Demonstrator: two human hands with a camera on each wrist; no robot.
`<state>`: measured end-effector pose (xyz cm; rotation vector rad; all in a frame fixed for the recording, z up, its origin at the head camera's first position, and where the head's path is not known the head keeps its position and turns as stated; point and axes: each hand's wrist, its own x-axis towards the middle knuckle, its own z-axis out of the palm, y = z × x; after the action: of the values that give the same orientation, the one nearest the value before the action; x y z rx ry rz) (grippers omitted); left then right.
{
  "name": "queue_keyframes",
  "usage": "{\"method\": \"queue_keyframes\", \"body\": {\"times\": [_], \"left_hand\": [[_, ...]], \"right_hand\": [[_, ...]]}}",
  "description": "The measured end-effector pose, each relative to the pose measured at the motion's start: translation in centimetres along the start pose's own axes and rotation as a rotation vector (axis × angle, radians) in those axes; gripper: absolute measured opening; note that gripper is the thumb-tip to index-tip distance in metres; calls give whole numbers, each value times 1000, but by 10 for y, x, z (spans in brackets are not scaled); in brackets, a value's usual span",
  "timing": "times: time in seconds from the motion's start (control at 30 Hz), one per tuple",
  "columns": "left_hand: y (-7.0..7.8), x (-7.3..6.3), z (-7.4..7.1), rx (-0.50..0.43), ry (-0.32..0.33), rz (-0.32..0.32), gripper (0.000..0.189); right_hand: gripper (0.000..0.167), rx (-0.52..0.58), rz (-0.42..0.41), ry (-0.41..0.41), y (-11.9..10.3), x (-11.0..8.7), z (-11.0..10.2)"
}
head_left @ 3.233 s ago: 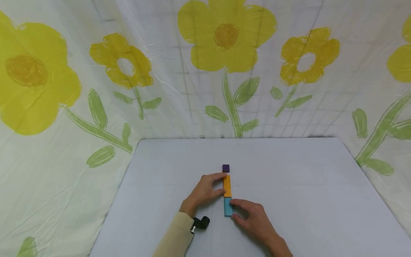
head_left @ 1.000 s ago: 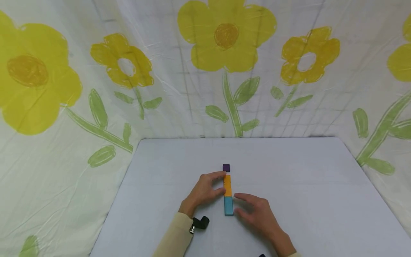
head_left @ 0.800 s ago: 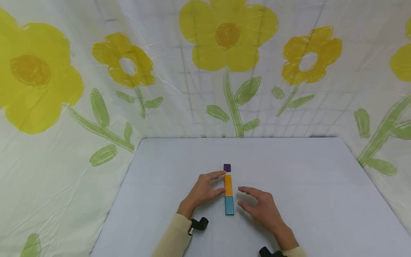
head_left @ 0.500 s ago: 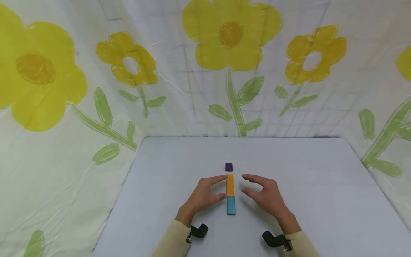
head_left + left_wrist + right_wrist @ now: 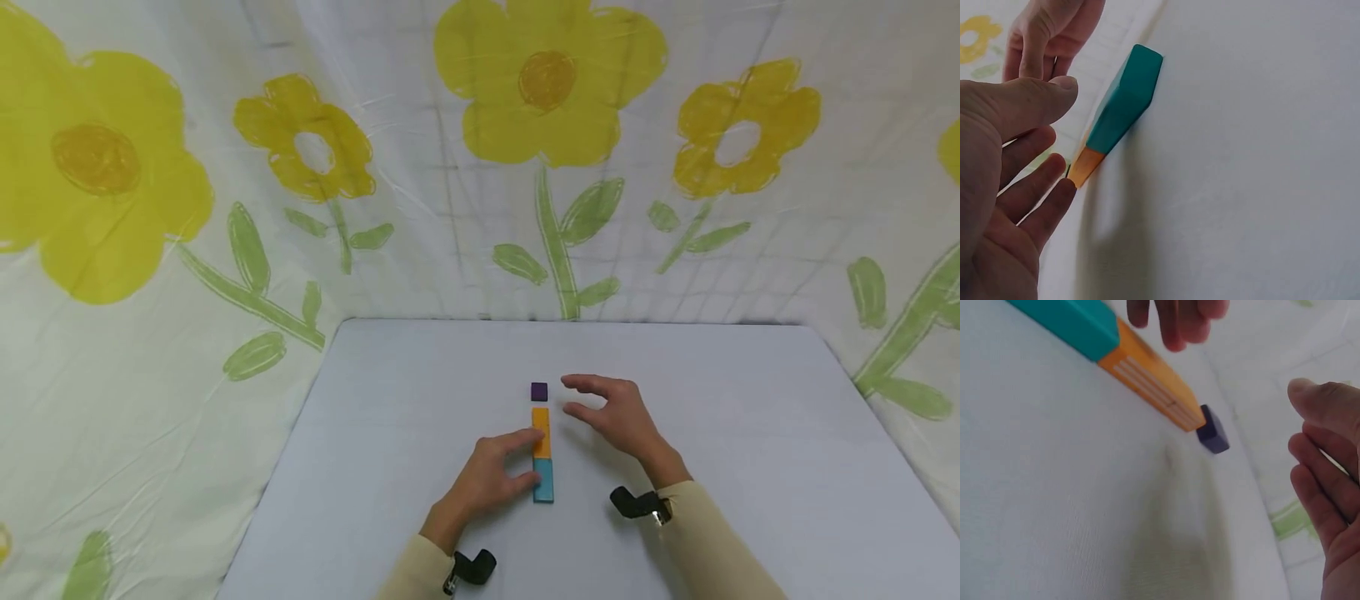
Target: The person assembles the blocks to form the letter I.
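Observation:
A teal block (image 5: pixel 543 487) and an orange block (image 5: pixel 542 423) lie end to end in a line on the table. Pale stripes run along the orange block's side (image 5: pixel 1154 387) in the right wrist view. Just past its far end sits a small dark purple block (image 5: pixel 539 392), a narrow gap between them in the head view. My left hand (image 5: pixel 486 477) hovers at the left of the line, index finger over the orange block and thumb by the teal one, gripping neither. My right hand (image 5: pixel 618 415), thumb and fingers spread, is right of the purple block, holding nothing.
The blocks stand on a white table (image 5: pixel 390 392). Behind it and at its sides hangs a white curtain (image 5: pixel 420 250) printed with yellow flowers. Each wrist carries a small black camera, one at the left wrist (image 5: pixel 474 568) and one at the right wrist (image 5: pixel 633 503).
My right hand has let go of the teal block and moved away to beside the purple block. My left hand has slid nearer, from the orange block toward the teal one.

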<state>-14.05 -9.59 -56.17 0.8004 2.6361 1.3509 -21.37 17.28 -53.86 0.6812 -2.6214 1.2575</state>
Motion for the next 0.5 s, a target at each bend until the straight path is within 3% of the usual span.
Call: {"method": "queue_keyframes", "body": {"times": [0.5], "left_hand": [[0, 2, 7, -10, 24, 13, 56]], "right_hand": [[41, 209, 122, -73, 30, 25, 30]]}}
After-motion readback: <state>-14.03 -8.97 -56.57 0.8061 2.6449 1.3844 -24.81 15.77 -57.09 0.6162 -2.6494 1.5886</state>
